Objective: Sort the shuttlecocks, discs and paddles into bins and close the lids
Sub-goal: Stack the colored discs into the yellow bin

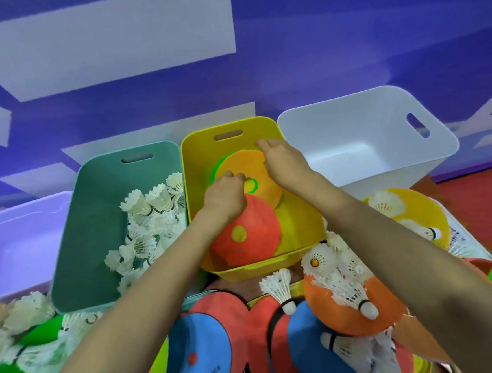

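Left hand (225, 196) grips orange disc (244, 163); right hand (284, 159) maybe too.

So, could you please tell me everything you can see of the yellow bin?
The yellow bin is an open, lidless tub of plastic-looking material with rounded corners and a slot handle in its far wall. It stands between the green bin and the white bin. Inside are a red disc and an orange disc, which the left hand and right hand both grip.

The yellow bin (301, 235) looks like smooth matt plastic. The shuttlecocks (146, 206) are white and feathery. The discs (251, 236) look soft and matt.
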